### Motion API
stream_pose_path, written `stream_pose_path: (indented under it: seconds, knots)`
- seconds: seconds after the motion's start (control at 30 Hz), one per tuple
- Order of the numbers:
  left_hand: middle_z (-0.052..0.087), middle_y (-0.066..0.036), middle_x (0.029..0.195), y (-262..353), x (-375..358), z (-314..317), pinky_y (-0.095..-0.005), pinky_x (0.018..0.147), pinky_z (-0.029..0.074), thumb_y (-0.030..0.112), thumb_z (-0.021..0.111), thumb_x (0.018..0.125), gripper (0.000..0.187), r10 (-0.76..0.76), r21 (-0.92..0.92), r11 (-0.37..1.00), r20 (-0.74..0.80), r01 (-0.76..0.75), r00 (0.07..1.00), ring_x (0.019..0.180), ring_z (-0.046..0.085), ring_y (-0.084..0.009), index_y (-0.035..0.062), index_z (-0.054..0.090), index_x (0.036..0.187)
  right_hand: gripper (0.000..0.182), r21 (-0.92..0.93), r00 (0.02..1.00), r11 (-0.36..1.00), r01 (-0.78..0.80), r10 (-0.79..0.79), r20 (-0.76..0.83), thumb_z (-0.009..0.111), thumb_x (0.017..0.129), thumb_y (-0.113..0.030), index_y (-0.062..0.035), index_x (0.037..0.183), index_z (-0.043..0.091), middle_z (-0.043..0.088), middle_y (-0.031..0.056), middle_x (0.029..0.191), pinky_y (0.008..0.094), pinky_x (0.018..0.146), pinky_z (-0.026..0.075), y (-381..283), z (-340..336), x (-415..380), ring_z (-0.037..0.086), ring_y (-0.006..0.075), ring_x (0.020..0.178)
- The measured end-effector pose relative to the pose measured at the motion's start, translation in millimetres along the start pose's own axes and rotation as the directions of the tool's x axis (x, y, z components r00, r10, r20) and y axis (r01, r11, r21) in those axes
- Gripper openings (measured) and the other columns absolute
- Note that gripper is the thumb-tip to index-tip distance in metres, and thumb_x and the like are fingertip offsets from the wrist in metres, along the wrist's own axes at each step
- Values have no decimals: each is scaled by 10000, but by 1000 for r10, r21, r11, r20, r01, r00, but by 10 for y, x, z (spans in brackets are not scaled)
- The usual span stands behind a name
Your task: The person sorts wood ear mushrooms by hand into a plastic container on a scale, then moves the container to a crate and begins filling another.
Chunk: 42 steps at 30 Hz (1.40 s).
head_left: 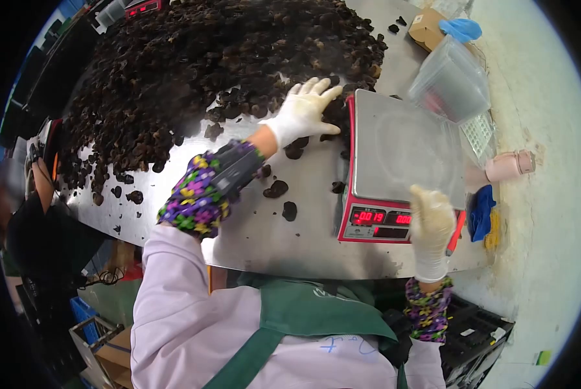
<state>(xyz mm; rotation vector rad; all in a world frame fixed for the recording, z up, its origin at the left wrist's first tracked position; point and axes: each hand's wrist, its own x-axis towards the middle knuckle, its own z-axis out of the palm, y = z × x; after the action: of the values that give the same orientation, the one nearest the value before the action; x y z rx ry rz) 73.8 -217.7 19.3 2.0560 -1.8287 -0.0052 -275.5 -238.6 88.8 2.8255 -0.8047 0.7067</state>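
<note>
My left hand (303,113), in a white glove, spreads its fingers flat over the steel table beside the pile of dark, curled pieces (219,58) that look like wood ear mushrooms. Nothing shows in its grasp. Just right of it stands a red digital scale (407,146) with a bare steel pan; its left display reads -0.019. My right hand (431,223), also gloved, is at the scale's front right corner, covering part of the panel. Its fingers are partly bent and apart, one pointing up at the pan's edge. A red-handled tool (456,233) lies beside this hand.
Clear plastic containers (452,81), a cardboard box (426,29) and a pink bottle (511,166) stand along the right wall. Blue cloth (481,214) lies near the scale. Loose dark pieces (276,188) dot the steel table (251,240). Another person's arm (42,185) shows at left.
</note>
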Motion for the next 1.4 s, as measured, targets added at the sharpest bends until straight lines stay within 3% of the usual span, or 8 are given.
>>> stream_pose_path:
  seconds: [0.1, 0.27, 0.37, 0.57, 0.7, 0.8, 1.07, 1.4]
  knots:
    - [379, -177, 1573, 59, 226, 287, -532, 1211, 236, 576, 784, 745, 972, -26, 28, 999, 145, 23, 989, 1479, 303, -389, 196, 377, 1542, 468, 4, 997, 1000, -28, 27, 78, 740, 861, -271, -131, 1293, 628, 635, 81, 1168, 450, 929, 442, -293, -58, -69, 583, 288, 1048]
    - [626, -69, 972, 167, -97, 343, -411, 805, 509, 154, 689, 823, 155, 78, 63, 996, -198, -67, 977, 972, 613, -293, 165, 678, 978, 415, 123, 989, 989, 81, -65, -132, 653, 890, -292, -125, 1269, 642, 585, 80, 1223, 471, 978, 447, -544, -115, -317, 565, 269, 1134]
    - [596, -55, 915, 224, -687, 103, -414, 805, 492, 154, 674, 854, 90, 90, -9, 996, -187, -93, 978, 916, 604, -277, 154, 657, 942, 314, 383, 968, 893, 236, -185, -167, 663, 870, -200, -131, 1177, 682, 605, 59, 1130, 413, 893, 499, -739, -21, -389, 607, 247, 1058]
    - [662, -111, 1147, -121, -1354, -264, -389, 972, 477, 242, 766, 848, 327, -153, -382, 915, -39, 127, 987, 1108, 612, -300, 110, 684, 1137, 313, 596, 963, 767, 236, -269, -35, 728, 802, -151, -125, 1112, 700, 689, 10, 1055, 348, 734, 545, -1070, 389, -494, 667, 201, 861]
    - [527, -214, 1402, -653, -850, -298, -444, 1064, 434, 337, 785, 835, 564, -247, -34, 966, -399, 254, 883, 1284, 503, -402, 163, 610, 1342, 269, 689, 929, 690, 223, -364, 64, 713, 828, -161, -98, 1089, 694, 685, 36, 1041, 365, 739, 558, -1253, 588, -568, 677, 240, 849]
    - [444, -249, 1496, -965, -463, -198, -471, 1089, 426, 506, 756, 818, 709, -285, 210, 905, -344, 370, 894, 1365, 427, -462, 229, 543, 1435, 267, 713, 907, 678, 176, -393, 151, 704, 831, -152, -84, 1089, 691, 681, 59, 1062, 378, 768, 567, -1311, 732, -689, 680, 260, 889]
    - [612, -115, 963, -952, -721, -10, -436, 804, 528, 178, 665, 893, 111, -105, 5, 994, -321, 112, 941, 964, 612, -327, 122, 654, 989, 312, 742, 963, 668, 61, -235, 132, 701, 805, -92, -74, 1117, 685, 650, 105, 1167, 408, 815, 563, -1290, 811, -906, 660, 296, 987]
    - [611, -93, 1255, 16, -2432, -359, -442, 996, 426, 143, 743, 822, 350, -235, 40, 969, -173, 245, 956, 1187, 542, -334, 147, 694, 1168, 345, 735, 942, 669, 111, -306, 137, 687, 818, -67, -63, 1162, 672, 630, 114, 1208, 393, 841, 549, -1381, 679, -540, 648, 294, 1010]
